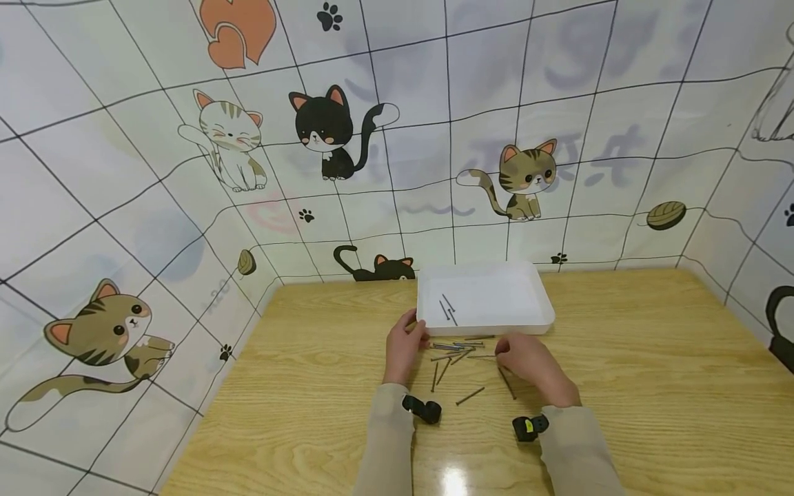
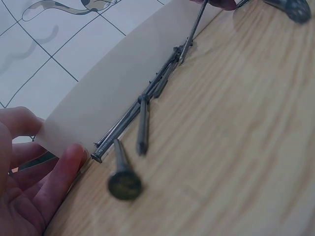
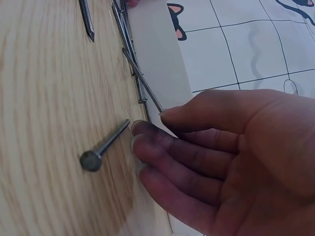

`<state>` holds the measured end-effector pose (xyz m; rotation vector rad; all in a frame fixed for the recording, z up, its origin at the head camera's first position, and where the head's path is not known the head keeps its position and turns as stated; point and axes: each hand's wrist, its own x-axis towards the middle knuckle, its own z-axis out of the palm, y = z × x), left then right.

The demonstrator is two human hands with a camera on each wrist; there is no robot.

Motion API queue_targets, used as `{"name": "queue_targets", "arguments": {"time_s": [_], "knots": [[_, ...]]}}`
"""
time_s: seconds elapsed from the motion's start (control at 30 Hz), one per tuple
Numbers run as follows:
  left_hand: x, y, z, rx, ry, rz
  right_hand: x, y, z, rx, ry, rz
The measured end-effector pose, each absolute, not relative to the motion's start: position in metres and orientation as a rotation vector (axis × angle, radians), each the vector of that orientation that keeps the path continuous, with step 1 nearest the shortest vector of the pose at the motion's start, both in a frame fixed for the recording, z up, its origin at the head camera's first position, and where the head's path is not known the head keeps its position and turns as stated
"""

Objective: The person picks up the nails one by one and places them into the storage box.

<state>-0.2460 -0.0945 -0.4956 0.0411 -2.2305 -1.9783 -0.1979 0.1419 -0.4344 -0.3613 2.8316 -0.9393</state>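
A white tray [image 1: 490,329] stands on the table against the backdrop, with a few nails [image 1: 446,310] in its left part. At its front left corner, my left hand [image 1: 406,344] grips the wall between thumb and fingers, as the left wrist view shows. In front of the tray lies a loose heap of steel nails [image 1: 449,346]. Between thumb and fingertips, my right hand [image 1: 527,358] pinches one nail [image 3: 142,81], whose free end points left over the heap. Another nail [image 3: 106,147] lies on the wood just below that hand.
Separate nails lie nearer on the wooden table [image 1: 298,399], one of them slanted in front of the heap [image 1: 470,396]. A cat-patterned sheet [image 1: 422,138] with grid lines encloses the back and sides. Both wrists wear small black cameras.
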Motion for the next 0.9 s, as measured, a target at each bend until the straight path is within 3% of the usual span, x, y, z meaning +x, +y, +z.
{"name": "queue_targets", "arguments": {"time_s": [0.7, 0.9], "knots": [[-0.226, -0.09, -0.465, 0.047, -2.241, -2.034, -0.206, 0.146, -0.444, -0.447, 2.818, -1.122], [-0.227, -0.091, -0.463, 0.055, -2.242, -2.041, -0.208, 0.146, -0.444, -0.436, 2.625, -1.369]]}}
